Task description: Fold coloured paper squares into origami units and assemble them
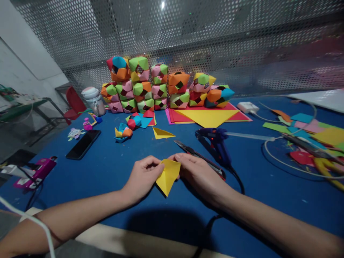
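A folded piece of yellow paper (168, 176) is held up off the blue table, one corner pointing toward me. My left hand (143, 177) pinches its left edge, thumb on top. At its upper right edge, the fingers of my right hand (196, 172) are closed on the paper, partly hidden behind it. Just beyond my hands lies another folded yellow paper triangle (162, 133). A utility knife (185, 147) rests near my right hand, partly covered by it. Behind the knife stands a blue glue gun (215, 139) with a clear glue stick in its back.
Stacked colourful paper balls (142, 91) line the back by a perforated metal screen. Coloured sheets (243, 116) lie before them. At left are a phone (84, 144) and a magenta power strip (40, 173); at right, paper scraps (303, 125), yellow-handled scissors (326, 172) and a looped white cable (282, 167).
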`<state>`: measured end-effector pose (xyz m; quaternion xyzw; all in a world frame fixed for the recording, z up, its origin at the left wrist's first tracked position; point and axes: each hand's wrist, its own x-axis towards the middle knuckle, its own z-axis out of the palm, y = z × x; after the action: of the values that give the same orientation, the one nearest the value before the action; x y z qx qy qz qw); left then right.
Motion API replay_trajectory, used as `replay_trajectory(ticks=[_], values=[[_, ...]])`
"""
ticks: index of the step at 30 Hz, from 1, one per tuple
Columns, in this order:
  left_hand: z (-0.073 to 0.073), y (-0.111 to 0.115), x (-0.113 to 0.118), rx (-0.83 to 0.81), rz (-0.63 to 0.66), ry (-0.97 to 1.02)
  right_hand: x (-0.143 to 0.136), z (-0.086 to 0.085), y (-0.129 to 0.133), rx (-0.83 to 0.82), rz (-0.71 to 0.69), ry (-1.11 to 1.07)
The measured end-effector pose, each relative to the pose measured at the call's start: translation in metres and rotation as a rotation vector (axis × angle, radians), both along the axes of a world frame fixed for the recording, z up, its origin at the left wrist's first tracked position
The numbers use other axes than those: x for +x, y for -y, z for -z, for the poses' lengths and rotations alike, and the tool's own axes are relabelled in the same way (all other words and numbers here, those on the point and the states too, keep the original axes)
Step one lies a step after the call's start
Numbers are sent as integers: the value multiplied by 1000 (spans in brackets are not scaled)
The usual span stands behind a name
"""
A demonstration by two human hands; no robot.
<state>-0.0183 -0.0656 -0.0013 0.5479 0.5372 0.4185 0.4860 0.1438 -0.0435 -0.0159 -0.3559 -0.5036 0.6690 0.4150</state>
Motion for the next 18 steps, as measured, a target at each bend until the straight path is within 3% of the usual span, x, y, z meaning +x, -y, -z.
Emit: replay_trajectory(ticks=[3,9,18], values=[[0,0,0,2,-17,1,-1,1,0,6,-46,52],[-1,0,2,-35,-24,35,2,-4,1,233,6,339],[1,2,3,-88,20,96,1,-7,6,342,96,434]])
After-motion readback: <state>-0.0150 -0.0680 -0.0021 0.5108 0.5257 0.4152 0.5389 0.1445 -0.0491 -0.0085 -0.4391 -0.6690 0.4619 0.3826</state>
